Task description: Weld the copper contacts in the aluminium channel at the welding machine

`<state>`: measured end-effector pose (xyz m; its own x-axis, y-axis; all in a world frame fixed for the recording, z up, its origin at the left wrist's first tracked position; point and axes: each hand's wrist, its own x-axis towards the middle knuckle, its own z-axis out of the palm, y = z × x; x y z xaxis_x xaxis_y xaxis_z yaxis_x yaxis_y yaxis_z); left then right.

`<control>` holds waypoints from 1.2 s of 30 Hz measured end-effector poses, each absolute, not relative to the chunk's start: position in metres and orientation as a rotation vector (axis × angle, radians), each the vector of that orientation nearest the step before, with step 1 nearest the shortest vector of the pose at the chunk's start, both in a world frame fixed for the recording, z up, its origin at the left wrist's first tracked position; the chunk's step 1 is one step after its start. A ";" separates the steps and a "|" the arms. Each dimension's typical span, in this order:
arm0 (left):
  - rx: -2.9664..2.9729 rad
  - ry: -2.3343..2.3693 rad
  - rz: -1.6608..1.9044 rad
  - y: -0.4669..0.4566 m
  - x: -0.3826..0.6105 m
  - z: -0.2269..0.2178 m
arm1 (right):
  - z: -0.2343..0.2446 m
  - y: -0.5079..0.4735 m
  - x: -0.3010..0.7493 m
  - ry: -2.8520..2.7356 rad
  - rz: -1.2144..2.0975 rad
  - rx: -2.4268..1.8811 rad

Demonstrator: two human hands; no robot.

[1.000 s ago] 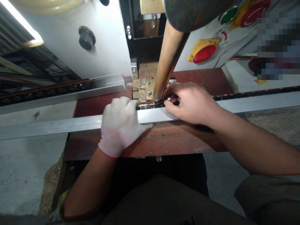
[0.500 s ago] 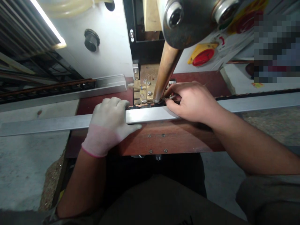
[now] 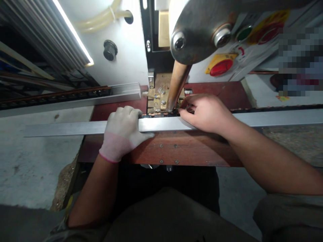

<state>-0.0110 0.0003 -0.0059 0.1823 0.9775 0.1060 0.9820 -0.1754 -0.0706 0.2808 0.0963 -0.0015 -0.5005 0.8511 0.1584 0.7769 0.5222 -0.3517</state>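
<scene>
A long aluminium rail lies across a red-brown work plate, with a dark strip of small parts along its far edge. My left hand, in a white glove, is clamped over the rail just left of a copper electrode rod. My bare right hand rests on the rail to the right of the rod. Its fingertips pinch a small metal piece beside the rod's tip, over a brass fixture with screws.
A white machine body stands behind, with a black knob, a red and yellow switch and a steel head overhead. A second rail with a dark strip lies at the back left. Grey bench surfaces flank the plate.
The rail has slid to the right, its left end now in view. My left hand moved along it. The camera tilted, showing more of the steel head. My right hand stays by the rod.
</scene>
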 end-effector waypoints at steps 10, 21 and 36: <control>-2.196 -2.000 -0.193 -0.028 -0.005 -0.017 | 0.004 0.082 0.275 -2.502 0.329 -1.397; -2.241 -2.081 -0.247 -0.029 0.003 -0.013 | -0.003 0.066 0.275 -2.402 0.299 -1.473; -2.315 -2.131 -0.156 -0.027 0.001 -0.010 | 0.007 0.061 0.278 -2.315 0.487 -1.503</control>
